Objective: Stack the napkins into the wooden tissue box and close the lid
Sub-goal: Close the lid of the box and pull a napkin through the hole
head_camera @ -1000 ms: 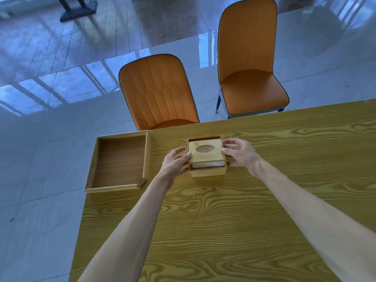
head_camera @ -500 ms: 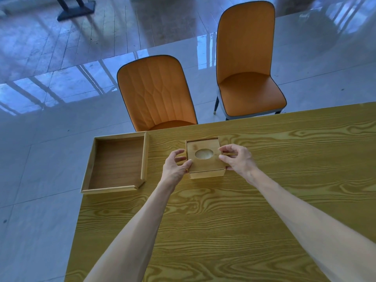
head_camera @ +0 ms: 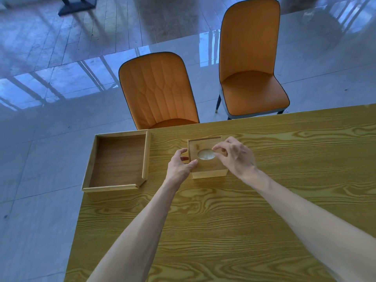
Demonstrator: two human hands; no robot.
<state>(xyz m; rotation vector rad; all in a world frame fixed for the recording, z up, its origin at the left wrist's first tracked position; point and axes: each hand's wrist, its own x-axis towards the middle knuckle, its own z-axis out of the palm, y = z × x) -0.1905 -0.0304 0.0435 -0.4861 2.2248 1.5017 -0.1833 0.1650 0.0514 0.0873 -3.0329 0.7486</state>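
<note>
The small wooden tissue box (head_camera: 209, 173) stands on the table, its lid (head_camera: 203, 144) lying flat on top. A white napkin (head_camera: 206, 155) shows through the lid's oval hole. My left hand (head_camera: 180, 166) grips the box's left side, thumb on the lid's near left corner. My right hand (head_camera: 234, 155) hovers over the lid's right half, thumb and forefinger pinched together at the right rim of the hole. Whether they hold the napkin I cannot tell.
An empty wooden tray (head_camera: 117, 161) lies at the table's far left corner, overhanging the edge. Two orange chairs (head_camera: 157, 92) (head_camera: 251, 62) stand behind the yellow wooden table (head_camera: 223, 220). A glossy tiled floor lies on the left and beyond.
The lid went from raised above the white stack to flat on the box. My right hand moved from the box's right side onto the lid by the hole. The view has shifted a little.
</note>
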